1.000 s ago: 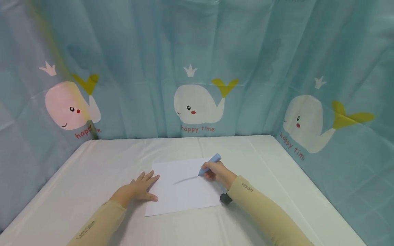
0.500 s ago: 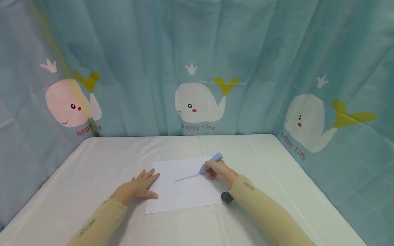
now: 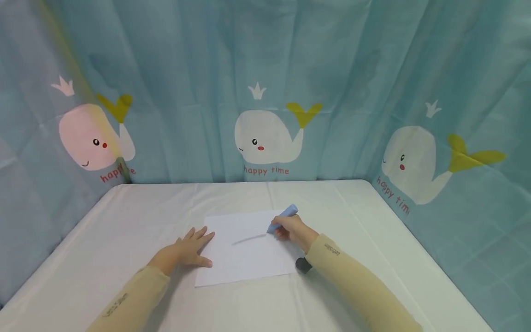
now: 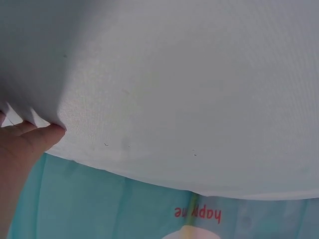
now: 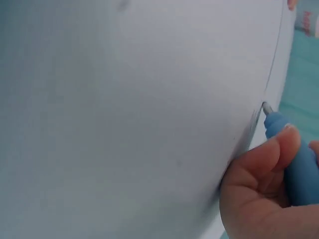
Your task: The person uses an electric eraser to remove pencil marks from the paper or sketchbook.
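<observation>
In the head view a sheet of white paper [image 3: 244, 263] lies flat on the table. The left hand [image 3: 188, 249], fingers spread, rests at the paper's left edge; in the left wrist view only part of this hand [image 4: 30, 139] shows, at the left. The right hand [image 3: 290, 227] pinches a thick light blue marker [image 3: 286, 213] over the paper's right part, its back end tilted up to the right. In the right wrist view, thumb and fingers grip the marker [image 5: 299, 169], its narrow grey tip right at the sheet. A thin grey streak [image 3: 249, 239] runs from the tip leftward across the paper.
White cloth covers the table [image 3: 157, 207]. Just below the right wrist is a dark round object [image 3: 303, 265], partly hidden by the sleeve [image 3: 356, 286]. A blue curtain [image 3: 199, 92] printed with whales encloses the table's back and sides.
</observation>
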The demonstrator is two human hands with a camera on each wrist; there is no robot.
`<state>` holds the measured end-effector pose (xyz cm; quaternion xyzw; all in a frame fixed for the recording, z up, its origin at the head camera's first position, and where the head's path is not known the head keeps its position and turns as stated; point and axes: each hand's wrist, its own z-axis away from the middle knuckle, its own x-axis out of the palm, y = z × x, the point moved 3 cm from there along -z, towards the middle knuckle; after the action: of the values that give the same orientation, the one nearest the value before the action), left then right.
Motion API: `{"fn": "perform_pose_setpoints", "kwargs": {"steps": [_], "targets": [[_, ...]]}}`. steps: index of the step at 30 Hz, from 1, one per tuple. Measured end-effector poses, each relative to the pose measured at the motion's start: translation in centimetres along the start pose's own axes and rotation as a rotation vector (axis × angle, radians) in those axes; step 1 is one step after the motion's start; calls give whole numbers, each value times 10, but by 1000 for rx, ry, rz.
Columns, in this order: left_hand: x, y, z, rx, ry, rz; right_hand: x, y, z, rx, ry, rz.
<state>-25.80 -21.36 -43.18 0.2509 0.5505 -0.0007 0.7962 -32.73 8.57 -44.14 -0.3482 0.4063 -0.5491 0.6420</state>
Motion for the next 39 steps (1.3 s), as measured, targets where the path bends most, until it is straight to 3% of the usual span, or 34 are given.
{"fn": "perform_pose_setpoints", "kwargs": {"steps": [13,25,39], "targets": [[-1,3,3,-5,20,0,1,3,-5,11,2,9],[1,-1,2,7,16,1,0,2,-2,25,-63,-4],[2,-4,-2,-7,19,-3,2,1,1,27,23,-30]]}}
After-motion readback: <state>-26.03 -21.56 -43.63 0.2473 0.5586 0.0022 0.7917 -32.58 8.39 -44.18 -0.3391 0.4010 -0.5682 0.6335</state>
